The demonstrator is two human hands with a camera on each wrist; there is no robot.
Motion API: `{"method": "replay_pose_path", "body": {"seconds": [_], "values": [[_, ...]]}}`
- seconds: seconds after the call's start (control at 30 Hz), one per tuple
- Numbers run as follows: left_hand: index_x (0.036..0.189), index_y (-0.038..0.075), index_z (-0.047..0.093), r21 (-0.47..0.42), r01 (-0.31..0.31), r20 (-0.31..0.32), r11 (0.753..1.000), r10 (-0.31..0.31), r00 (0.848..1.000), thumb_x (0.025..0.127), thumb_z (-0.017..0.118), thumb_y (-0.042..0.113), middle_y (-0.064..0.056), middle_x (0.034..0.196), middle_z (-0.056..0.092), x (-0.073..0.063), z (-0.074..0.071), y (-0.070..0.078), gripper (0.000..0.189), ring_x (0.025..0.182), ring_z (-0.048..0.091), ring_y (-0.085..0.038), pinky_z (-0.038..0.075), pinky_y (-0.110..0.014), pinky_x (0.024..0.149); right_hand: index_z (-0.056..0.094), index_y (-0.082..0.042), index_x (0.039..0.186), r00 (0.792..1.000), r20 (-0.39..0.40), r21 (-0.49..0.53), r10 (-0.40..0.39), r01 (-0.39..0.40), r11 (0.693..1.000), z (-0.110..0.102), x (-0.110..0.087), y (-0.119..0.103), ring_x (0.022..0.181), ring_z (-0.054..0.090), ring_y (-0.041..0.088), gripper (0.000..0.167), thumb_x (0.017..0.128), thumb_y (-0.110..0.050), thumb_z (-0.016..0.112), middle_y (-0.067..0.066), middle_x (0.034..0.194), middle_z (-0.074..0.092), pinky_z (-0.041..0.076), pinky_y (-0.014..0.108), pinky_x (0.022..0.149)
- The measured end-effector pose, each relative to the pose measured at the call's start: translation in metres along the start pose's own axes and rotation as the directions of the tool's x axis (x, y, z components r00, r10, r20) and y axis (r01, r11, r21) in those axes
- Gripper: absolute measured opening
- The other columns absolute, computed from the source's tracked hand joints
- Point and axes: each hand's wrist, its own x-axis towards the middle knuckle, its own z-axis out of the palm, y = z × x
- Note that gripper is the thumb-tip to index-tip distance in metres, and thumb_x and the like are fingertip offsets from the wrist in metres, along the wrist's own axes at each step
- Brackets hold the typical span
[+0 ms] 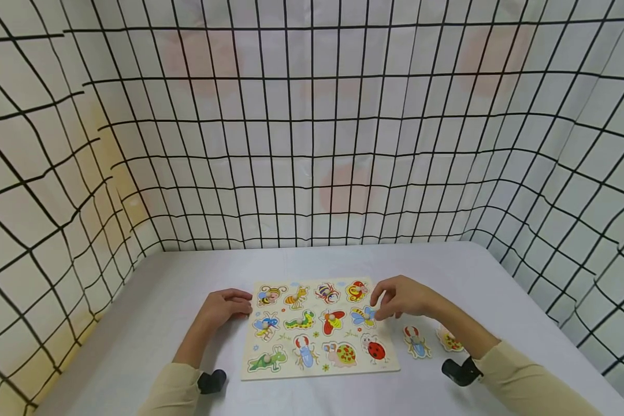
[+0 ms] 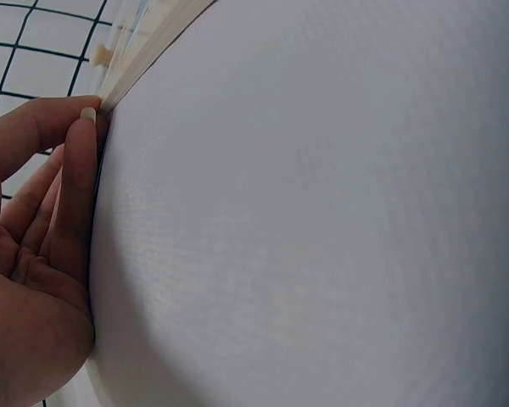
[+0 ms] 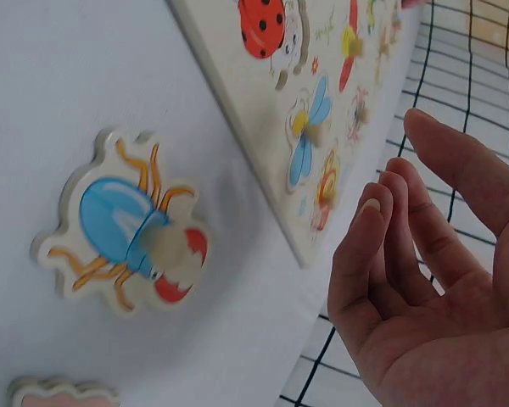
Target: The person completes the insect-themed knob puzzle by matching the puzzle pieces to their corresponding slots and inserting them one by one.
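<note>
A wooden peg puzzle board [image 1: 312,372] with colourful insect pictures lies flat on the table. My left hand [image 1: 223,308] pinches its left edge; in the left wrist view, thumb and forefinger meet at the edge of the board. Over the right edge hovers my right hand [image 1: 403,296], its fingers loosely bent and holding nothing, close to the blue-winged dragonfly piece [image 1: 363,316]. A blue stag beetle piece [image 3: 114,216] with a knob lies off the board, below the right hand. Beside it is a snail piece [image 1: 449,340], partly covered by the right forearm.
Several knobbed pieces, such as the caterpillar [image 1: 300,320] and the grasshopper [image 1: 267,359], sit in the board. The beetle [image 1: 305,351], snail [image 1: 340,353] and ladybird [image 1: 375,349] spots show no knobs. White walls with a black grid [image 1: 312,156] enclose the white table [image 1: 187,268].
</note>
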Motion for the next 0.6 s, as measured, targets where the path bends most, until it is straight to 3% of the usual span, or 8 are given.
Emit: {"method": "replay_pose_path", "body": {"seconds": [0.6], "values": [[0.109,0.003,0.074,0.004,0.017,-0.004,1.0,-0.017,1.0,0.083,0.08,0.006,-0.006,0.087,0.078,0.0,0.0,0.0,0.028,0.074,0.07,-0.016,0.057,-0.025,0.068,0.068,-0.006,0.098,0.997,0.043,0.012,0.061,-0.062,0.998,-0.011,-0.021,0.039,0.07,0.063,0.022,0.024,0.081,-0.015,0.082,0.003,0.077,0.069,0.053,0.036,0.069]]}}
